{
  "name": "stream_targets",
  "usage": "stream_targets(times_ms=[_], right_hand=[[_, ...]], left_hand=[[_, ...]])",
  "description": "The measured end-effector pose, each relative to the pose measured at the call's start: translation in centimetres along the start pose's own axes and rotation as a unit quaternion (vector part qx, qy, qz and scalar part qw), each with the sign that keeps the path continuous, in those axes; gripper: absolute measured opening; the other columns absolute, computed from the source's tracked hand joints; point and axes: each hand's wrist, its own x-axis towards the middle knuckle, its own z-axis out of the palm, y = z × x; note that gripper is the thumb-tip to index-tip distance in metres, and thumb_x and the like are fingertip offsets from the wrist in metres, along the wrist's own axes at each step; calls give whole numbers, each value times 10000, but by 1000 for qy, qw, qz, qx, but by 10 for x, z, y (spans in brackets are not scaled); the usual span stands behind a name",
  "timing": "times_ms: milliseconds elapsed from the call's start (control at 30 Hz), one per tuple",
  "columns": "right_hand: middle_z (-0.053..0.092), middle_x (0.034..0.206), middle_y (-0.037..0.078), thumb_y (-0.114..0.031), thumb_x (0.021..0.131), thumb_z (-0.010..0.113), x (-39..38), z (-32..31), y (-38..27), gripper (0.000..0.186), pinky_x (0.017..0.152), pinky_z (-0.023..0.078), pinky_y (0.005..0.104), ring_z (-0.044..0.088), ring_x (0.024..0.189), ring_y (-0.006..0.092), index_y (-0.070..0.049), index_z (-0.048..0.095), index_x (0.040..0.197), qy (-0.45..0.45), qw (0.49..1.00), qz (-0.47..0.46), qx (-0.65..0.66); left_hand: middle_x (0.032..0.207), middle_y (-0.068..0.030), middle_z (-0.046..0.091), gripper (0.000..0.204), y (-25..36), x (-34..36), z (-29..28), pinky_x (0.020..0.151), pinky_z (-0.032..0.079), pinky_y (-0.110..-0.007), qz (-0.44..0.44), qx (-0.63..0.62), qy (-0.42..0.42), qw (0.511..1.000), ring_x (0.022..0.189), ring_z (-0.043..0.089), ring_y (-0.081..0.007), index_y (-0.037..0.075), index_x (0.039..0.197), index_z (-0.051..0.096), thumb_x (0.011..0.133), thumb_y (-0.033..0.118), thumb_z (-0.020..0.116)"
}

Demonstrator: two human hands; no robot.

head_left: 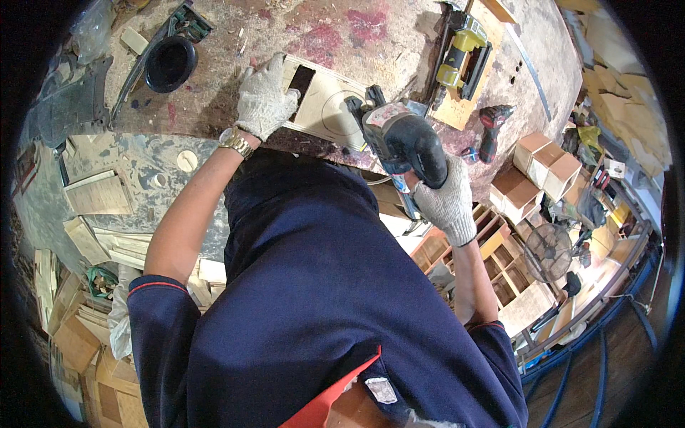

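My left hand (265, 98), in a white knitted glove, bears on the left end of a pale plywood panel (325, 107) and holds it against the bench. A dark rectangular opening (302, 80) is cut in the panel beside my thumb. To the right of it a drawn circle (344, 113) shows on the wood. My right hand (446, 203), also gloved, grips a jigsaw (410, 146) with a black and grey body. The tool's front reaches the panel's right end, near the circle. Its blade is hidden, so I cannot tell whether it touches the wood.
The stained workbench (235, 28) carries a black round dish (170, 64) at far left. A yellow-green nailer (464, 53) and a red-black cordless drill (492, 132) lie right. Wooden boxes (546, 164) and a fan (548, 251) stand lower right; plywood offcuts (98, 194) lie left.
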Motion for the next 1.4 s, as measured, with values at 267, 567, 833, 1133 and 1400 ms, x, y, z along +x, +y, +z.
stream_targets(times_ms=[267,567,833,1133,1400], right_hand=[[725,787,196,-206,746,765,8,-4,2,350,725,551,413,741,770,324,3,721,1024,-36,999,-10,16],[701,759,208,-177,735,749,16,-7,4,325,708,544,411,731,745,332,22,707,989,-35,996,-75,16],[710,788,214,-171,734,749,22,-11,6,348,721,548,411,734,764,346,22,707,1020,-56,995,-75,19],[706,788,224,-182,737,746,26,-18,0,368,720,551,412,740,766,346,22,700,1040,-76,994,-81,-9],[695,768,222,-173,736,736,32,-22,-4,341,704,546,412,722,735,362,22,693,1013,-85,990,-111,-19]], left_hand=[[1122,-259,713,711,1,1,-1,1223,312,-486,-16,16,-3,1000,1132,650,-425,27,1394,487,776,244,762],[1189,-256,693,716,0,1,1,1205,327,-505,-23,24,-16,999,1187,616,-448,36,1405,487,783,259,762],[1220,-262,678,726,-4,0,6,1214,313,-503,-4,41,8,999,1200,617,-430,20,1407,482,787,283,752],[1129,-268,698,658,3,2,-4,1229,304,-496,-10,12,0,1000,1106,664,-391,14,1340,505,773,247,746],[1399,-272,559,750,2,4,-7,1152,393,-539,-51,1,-83,995,1381,440,-509,25,1459,446,810,241,753]])
